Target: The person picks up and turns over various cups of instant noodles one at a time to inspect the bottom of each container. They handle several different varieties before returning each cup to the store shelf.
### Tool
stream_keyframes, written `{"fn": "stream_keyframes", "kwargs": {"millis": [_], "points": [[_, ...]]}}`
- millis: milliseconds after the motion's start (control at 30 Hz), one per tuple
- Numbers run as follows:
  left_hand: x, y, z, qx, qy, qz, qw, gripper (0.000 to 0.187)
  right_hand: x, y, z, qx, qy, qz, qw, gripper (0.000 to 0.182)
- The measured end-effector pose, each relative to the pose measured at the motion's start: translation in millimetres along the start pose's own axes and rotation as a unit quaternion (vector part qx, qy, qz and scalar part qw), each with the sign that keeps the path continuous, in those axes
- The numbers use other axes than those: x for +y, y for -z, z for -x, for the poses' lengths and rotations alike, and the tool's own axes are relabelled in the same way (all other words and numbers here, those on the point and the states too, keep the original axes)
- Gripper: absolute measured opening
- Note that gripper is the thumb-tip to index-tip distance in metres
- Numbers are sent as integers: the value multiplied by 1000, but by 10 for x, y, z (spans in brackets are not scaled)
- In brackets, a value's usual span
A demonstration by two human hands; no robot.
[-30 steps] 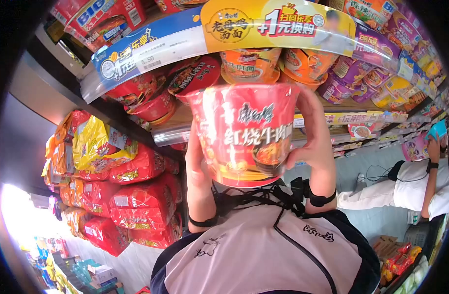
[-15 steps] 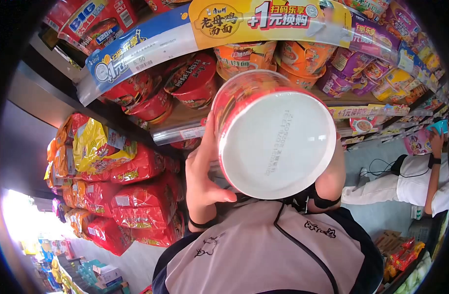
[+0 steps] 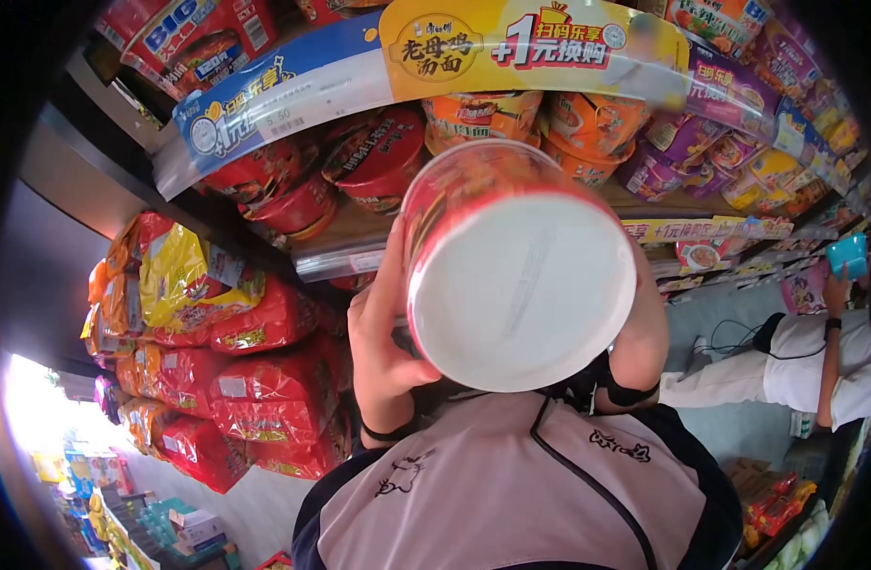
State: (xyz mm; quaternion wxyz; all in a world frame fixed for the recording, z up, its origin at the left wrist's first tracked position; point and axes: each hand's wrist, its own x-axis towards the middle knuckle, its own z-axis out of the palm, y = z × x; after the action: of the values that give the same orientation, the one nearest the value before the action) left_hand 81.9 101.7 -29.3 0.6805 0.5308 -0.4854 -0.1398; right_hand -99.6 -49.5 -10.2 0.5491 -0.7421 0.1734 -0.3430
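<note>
- Two hands on one red noodle bowl (image 3: 523, 294), mid-view, between chest and shelf.
- Base tipped toward the head camera, wide rim away. Leaves the white underside in plain sight, with no finger across it. Faint print there, too blurred to read.
- Left hand (image 3: 373, 350): gripping the bowl's side, fingers along the printed wall, thumb spread near the base's lower edge. Likely steadying the tilt without covering the bottom.
- Right hand (image 3: 648, 294): opposite side, mostly behind the bowl. Fingers hidden, so closure impossible to make out. Presumably a counter to the left-side hold.
- Black wristbands (image 3: 388, 434) on both arms, below the palms, so apparently out of the way of the hold.
- Ahead, under the promotional strip (image 3: 540, 43): red bowls (image 3: 373, 161), then orange tubs (image 3: 592, 128), then purple tubs (image 3: 673, 147). Grouped by colour, probably by flavour; some stacked, likely to save width.
- Off to the left: red packs (image 3: 274, 404) piled in layers, yellow pack (image 3: 183, 285) on top. Soft wrappers, probably easy to heap.
- Far right: another person (image 3: 815, 351) in white, one hand at a teal object, too small to identify.
</note>
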Motion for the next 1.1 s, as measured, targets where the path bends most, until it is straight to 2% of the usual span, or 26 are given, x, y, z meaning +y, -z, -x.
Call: {"fn": "stream_keyframes", "kwargs": {"millis": [100,167,200,300,333,367,433,533,567,667,767,800,900,967,1000,1100], "points": [[-11,-24,-100,8,-15,10,1000,129,-13,22,-36,-27,27,-70,997,104],[3,-14,-99,6,-2,36,999,130,31,41,-67,-45,41,-86,994,120],[1,-6,-92,4,6,48,999,130,74,82,-118,-83,72,-117,987,133],[16,45,-91,-66,44,74,994,131,39,31,-151,-29,88,-183,979,135],[-16,72,-63,-89,58,70,992,129,124,59,-177,-49,134,-160,977,135],[-46,99,-36,-111,72,65,989,128,121,39,-193,-40,137,-172,975,135],[-114,80,-49,-87,51,119,988,127,116,-25,-218,-21,142,-198,970,133],[-141,165,-55,-117,76,46,989,122,203,-62,-303,-62,194,-188,961,126],[-166,156,-49,-101,80,69,989,120,222,-83,-332,-71,212,-187,957,124],[-503,219,35,-75,66,109,989,113,241,-137,-420,-109,302,-46,946,127],[-296,181,-15,-33,102,267,958,109,162,-278,-428,-94,324,-71,939,106],[-327,199,24,4,99,303,948,102,122,-315,-447,-88,311,-46,945,100],[-403,307,-13,71,40,232,969,94,62,-319,-517,-76,265,46,960,82],[-385,330,-65,141,9,224,964,87,120,-241,-579,-80,221,124,964,69],[-406,377,-87,158,10,198,967,85,120,-236,-570,-67,200,133,968,52],[-464,433,-134,198,-9,112,974,70,191,-166,-572,-107,191,263,940,47]]}}
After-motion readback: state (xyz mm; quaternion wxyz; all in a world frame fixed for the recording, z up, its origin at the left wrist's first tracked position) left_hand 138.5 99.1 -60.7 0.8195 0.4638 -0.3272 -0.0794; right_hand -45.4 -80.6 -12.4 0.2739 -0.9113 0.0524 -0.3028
